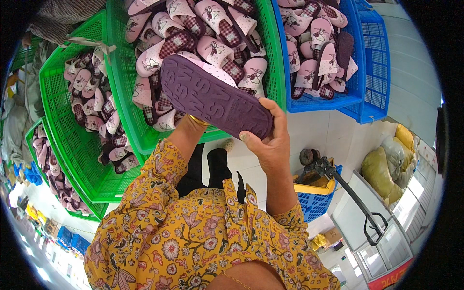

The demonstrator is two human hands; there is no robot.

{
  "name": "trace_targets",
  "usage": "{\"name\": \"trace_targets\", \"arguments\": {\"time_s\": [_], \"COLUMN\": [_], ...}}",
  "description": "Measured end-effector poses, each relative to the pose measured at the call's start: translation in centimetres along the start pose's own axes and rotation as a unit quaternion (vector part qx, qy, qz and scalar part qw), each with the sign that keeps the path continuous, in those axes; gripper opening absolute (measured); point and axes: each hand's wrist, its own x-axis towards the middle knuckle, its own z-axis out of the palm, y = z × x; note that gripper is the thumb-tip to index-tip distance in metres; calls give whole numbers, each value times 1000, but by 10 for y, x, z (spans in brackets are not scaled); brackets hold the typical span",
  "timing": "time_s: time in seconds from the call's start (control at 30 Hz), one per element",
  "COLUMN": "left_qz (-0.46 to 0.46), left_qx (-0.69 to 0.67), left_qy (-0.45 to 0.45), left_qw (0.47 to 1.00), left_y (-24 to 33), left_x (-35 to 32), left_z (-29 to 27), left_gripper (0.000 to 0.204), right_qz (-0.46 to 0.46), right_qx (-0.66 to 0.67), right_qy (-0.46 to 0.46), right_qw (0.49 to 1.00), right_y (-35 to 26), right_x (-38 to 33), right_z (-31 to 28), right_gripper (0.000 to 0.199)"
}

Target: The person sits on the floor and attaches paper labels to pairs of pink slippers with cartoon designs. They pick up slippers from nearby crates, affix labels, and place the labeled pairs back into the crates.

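Note:
A slipper (217, 99) is held up with its dark purple, embossed sole facing me; a strip of its pale, dotted upper shows along the top edge. My right hand (270, 137) grips the sole's right end, thumb on the underside and fingers round the edge. Behind the slipper goes my left wrist (189, 128), wearing a gold bangle; the fingers there are hidden. Just beyond is a green crate (116, 82) heaped with pink slippers (212, 50) that have checked linings and a printed figure.
Blue crates (374, 67) stand at the right, the nearer holding similar slippers. More green crates (70, 159) of slippers are at the left. Lower right are a blue crate with a yellow rim (314, 188), a black-handled pallet jack (350, 186) and stuffed sacks (382, 166).

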Motion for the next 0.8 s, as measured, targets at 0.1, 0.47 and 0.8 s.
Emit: {"name": "trace_targets", "arguments": {"time_s": [0.1,0.47,0.8], "left_qz": [1,11,261], "left_qx": [1,18,415], "left_qy": [0,-3,98], "left_qw": [1000,1000,866], "left_y": [0,6,63], "left_x": [1,6,19], "left_z": [0,0,15], "left_gripper": [20,19,17], "right_qz": [1,4,111], "right_qx": [4,11,-119], "right_qy": [2,0,142], "right_qw": [1000,1000,976], "right_y": [1,5,141], "right_x": [-1,1,-23], "right_z": [2,2,-76], "right_gripper": [68,70,65]}}
